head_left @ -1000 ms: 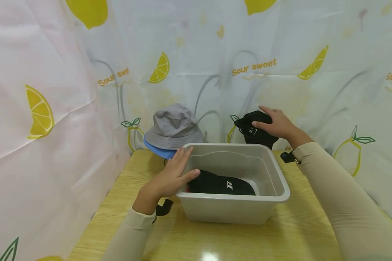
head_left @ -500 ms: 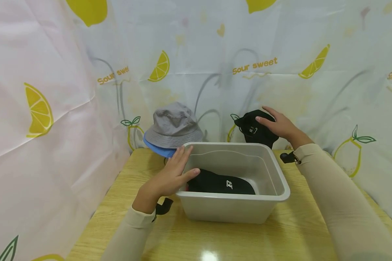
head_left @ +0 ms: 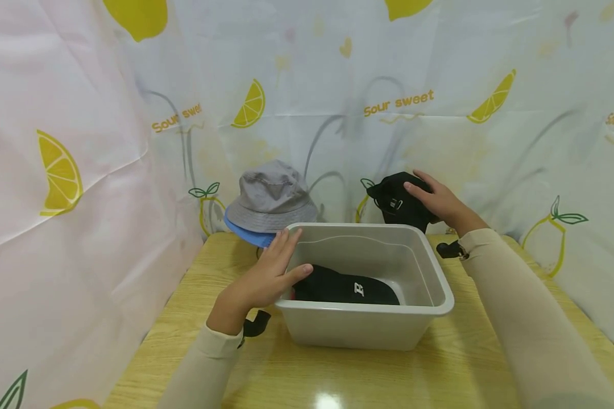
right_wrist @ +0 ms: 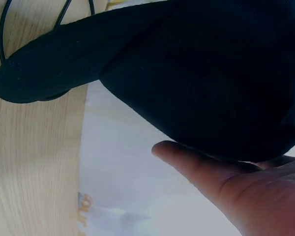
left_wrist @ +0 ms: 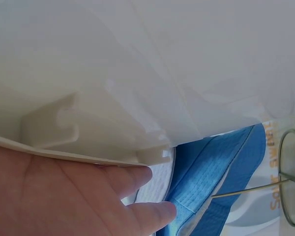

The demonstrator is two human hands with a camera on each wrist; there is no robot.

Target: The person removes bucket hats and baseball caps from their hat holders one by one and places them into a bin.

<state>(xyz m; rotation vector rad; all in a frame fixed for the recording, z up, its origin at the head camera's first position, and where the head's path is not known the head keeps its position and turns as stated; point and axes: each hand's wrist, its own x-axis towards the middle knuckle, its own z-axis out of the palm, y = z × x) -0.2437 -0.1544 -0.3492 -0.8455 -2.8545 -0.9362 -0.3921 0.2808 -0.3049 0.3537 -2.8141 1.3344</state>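
Observation:
My left hand (head_left: 268, 275) rests on the left rim of a light grey plastic bin (head_left: 360, 326), fingers extended; in the left wrist view the fingers (left_wrist: 125, 182) lie along the bin's edge. Inside the bin is a black cap with a white letter (head_left: 358, 289). Behind the bin stands another black baseball cap (head_left: 401, 201) with small metal pieces on its front. My right hand (head_left: 440, 201) touches that cap's crown from the right, thumb toward me. In the right wrist view the straight thumb (right_wrist: 187, 164) lies along the cap's edge, and the other fingers are largely hidden.
Behind the bin's left corner a grey bucket hat (head_left: 273, 199) sits over a blue hat (head_left: 251, 233). A thin metal wire stand (left_wrist: 285, 179) shows beside the blue hat. The wooden table (head_left: 266, 375) meets a lemon-print curtain (head_left: 332, 142) behind and at left.
My right hand has shifted slightly right and down along the cap's crown, closer against its side. The left hand, the bin and the hats stay where they were.

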